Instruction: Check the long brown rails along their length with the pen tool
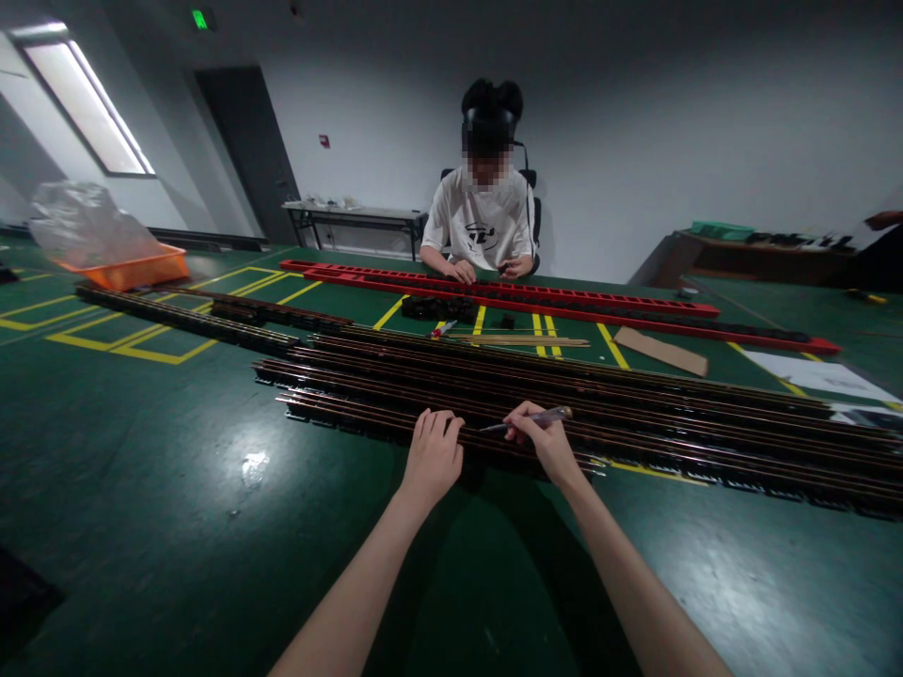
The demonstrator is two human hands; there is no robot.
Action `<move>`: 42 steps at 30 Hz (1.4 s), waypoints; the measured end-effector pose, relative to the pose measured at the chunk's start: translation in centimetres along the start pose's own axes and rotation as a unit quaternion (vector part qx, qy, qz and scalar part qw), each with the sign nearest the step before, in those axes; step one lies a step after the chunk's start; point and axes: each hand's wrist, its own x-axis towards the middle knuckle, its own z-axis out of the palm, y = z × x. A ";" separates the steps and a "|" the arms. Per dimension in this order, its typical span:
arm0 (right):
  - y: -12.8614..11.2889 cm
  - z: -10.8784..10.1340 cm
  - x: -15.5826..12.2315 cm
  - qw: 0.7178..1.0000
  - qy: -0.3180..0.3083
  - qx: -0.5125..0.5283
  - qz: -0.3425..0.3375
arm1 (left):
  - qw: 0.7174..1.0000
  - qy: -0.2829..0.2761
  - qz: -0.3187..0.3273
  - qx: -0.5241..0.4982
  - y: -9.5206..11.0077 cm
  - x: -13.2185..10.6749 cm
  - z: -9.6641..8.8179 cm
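My right hand (540,434) grips a slim screwdriver (540,417) with a see-through handle. Its thin shaft points left, the tip close above the nearest of several long dark strips (353,406) with copper-coloured lines along them. My left hand (434,456) lies on that same strip just left of the tip, its fingers bent over it; the fingers' undersides are hidden. The strips lie side by side across the green table (176,489).
Across the table sits a person (483,221), hands at long red channels (508,293). Between us lie a black clump (437,308), thin wooden sticks (529,340) and a cardboard piece (661,351). An orange basket (134,269) with a plastic bag (85,221) stands far left; white paper (818,373) lies right.
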 end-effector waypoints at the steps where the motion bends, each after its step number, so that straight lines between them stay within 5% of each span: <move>1: 0.0 0.0 0.0 1.000 0.001 0.001 -0.001 | 1.000 0.000 -0.004 -0.005 0.0 0.0 -0.1; 42: 0.2 0.2 0.0 1.000 0.006 0.005 -0.013 | 1.000 0.005 -0.019 0.015 0.0 0.0 -0.2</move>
